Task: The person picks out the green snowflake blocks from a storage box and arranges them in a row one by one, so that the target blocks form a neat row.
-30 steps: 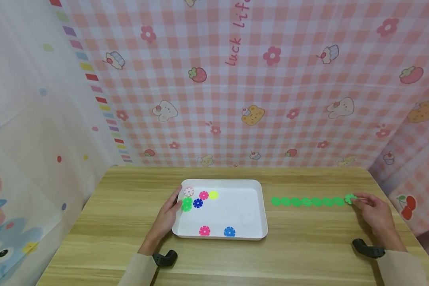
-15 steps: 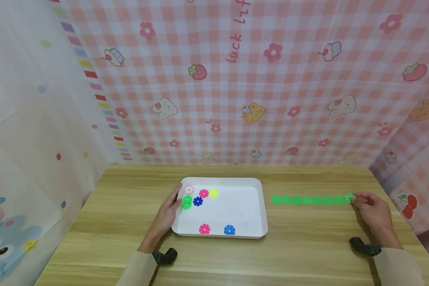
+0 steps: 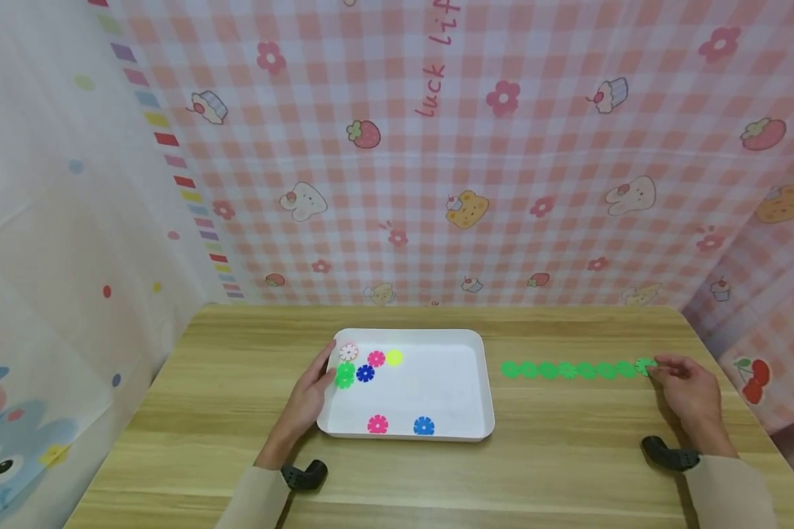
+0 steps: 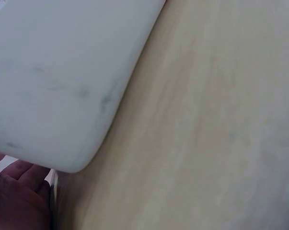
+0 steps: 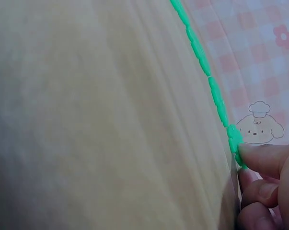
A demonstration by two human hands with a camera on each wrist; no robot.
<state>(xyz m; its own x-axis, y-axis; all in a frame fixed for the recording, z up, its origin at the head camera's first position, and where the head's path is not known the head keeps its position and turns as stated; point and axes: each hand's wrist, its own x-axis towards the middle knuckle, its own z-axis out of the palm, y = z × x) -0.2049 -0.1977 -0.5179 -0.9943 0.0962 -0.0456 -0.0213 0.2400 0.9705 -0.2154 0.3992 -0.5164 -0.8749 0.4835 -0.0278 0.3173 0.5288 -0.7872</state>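
Note:
At the right end of a row of green notched discs (image 3: 567,370), my right hand (image 3: 691,393) pinches the last green disc (image 3: 644,366) between thumb and fingers. That disc overlaps its neighbour in the row. In the right wrist view the thumb lies on the pinched disc (image 5: 235,136), and the row runs away edge-on. My left hand (image 3: 309,393) grips the left wall of a white tray (image 3: 488,389), thumb at the rim. Only part of the left hand (image 4: 22,196) shows beneath the tray's corner in the left wrist view.
Inside the tray lie loose discs: green (image 3: 345,375), dark blue (image 3: 365,373), white (image 3: 348,352), yellow (image 3: 394,358), pink (image 3: 376,358), with another pink (image 3: 378,424) and a blue disc (image 3: 424,425) by the front wall. Behind the wooden table (image 3: 569,470) hangs a checked cloth (image 3: 397,184).
My right hand and forearm have shifted slightly left, still pinching the end green disc, which sits a little closer over the row. The left hand and the tray stay in place.

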